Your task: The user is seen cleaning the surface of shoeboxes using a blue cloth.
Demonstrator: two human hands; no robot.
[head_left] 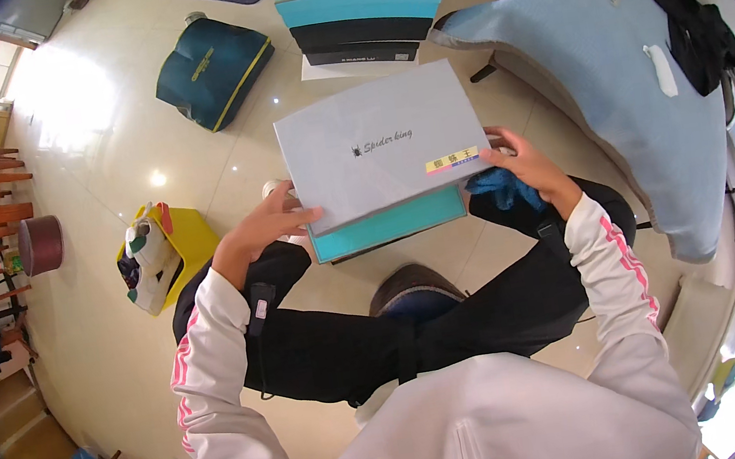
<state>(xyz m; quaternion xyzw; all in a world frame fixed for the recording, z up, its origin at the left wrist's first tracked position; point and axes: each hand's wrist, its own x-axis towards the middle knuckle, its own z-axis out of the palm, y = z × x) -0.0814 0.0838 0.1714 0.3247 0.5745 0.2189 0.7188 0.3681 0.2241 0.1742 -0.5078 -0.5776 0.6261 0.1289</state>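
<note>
A grey shoebox [377, 162] with a dark printed mark and a small yellow label is held between my two hands, slightly tilted. My left hand [265, 225] grips its near left corner, fingers bent against the side and thumb on top. At the right end my right hand [527, 164] closes round the near corner. Beneath the grey box shows a turquoise box [391, 226]; whether the two touch is hidden. A crumpled blue cloth [505, 189] lies by my right wrist, over my right knee.
Stacked turquoise and black boxes [359, 1] stand straight ahead. A dark green bag [214, 71] sits to their left. On the left floor is a yellow bag [191, 245] with shoes in it. A bed with a light blue cover [586, 48] flanks the right. A round stool [414, 291] shows beneath me.
</note>
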